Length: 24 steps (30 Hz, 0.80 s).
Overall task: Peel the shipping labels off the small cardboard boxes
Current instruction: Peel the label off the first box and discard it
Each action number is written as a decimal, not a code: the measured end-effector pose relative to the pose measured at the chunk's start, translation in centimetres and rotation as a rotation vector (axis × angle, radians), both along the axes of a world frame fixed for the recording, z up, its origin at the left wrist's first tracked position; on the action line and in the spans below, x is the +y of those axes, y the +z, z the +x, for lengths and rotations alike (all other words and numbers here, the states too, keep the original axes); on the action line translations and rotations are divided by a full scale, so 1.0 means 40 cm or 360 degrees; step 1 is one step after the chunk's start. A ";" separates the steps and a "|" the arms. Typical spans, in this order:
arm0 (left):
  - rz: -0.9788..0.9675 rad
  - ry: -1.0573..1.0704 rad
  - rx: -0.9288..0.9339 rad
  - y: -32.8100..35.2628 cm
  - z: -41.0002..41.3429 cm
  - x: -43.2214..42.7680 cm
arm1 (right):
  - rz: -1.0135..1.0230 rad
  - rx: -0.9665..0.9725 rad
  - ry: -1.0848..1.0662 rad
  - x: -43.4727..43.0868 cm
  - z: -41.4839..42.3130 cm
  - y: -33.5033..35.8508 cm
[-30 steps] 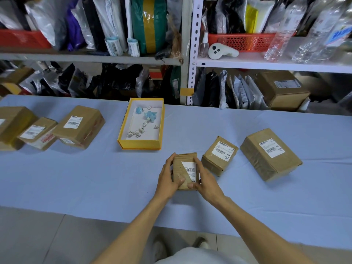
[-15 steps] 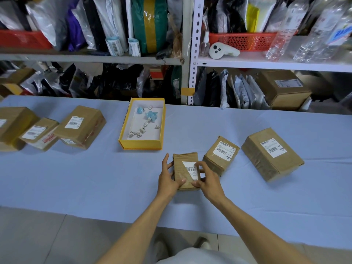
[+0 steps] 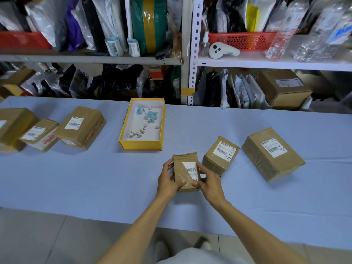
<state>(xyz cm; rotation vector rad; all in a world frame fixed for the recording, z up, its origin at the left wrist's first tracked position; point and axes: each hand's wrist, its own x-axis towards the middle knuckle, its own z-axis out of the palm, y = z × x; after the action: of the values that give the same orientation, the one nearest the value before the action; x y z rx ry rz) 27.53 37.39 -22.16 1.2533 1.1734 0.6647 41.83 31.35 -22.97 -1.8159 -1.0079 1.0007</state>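
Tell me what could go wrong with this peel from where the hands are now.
1. The label on the small box looks partly lifted along a diagonal; pulled too fast, it may tear and leave a strip stuck.
2. The left hand and right hand grip only the box's sides, so it could slip or twist mid-peel.
3. The neighbouring box sits close to the right hand; an elbowing pull might knock it.

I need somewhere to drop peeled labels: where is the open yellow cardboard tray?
In the head view, the open yellow cardboard tray sits mid-table, left of and beyond the small brown box held by both hands.
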 end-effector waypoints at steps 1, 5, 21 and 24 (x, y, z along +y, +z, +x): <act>-0.0004 0.0000 -0.0002 0.000 0.000 0.000 | -0.0012 0.0008 0.0004 0.002 0.002 0.003; -0.0028 0.0003 -0.0015 0.001 -0.002 0.000 | -0.0014 -0.0005 -0.0015 -0.001 0.000 0.009; -0.0091 0.0025 -0.0104 -0.014 -0.007 0.004 | -0.0181 -0.0257 0.0016 0.023 0.007 0.012; -0.0086 0.0018 -0.0100 -0.013 -0.006 0.007 | -0.0226 -0.0327 0.0022 0.029 0.008 0.021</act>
<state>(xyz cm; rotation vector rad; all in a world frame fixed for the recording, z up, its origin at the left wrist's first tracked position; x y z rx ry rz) 27.29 37.69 -22.68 1.1735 1.1402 0.6718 42.15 32.53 -22.13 -2.0645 -1.0969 0.9277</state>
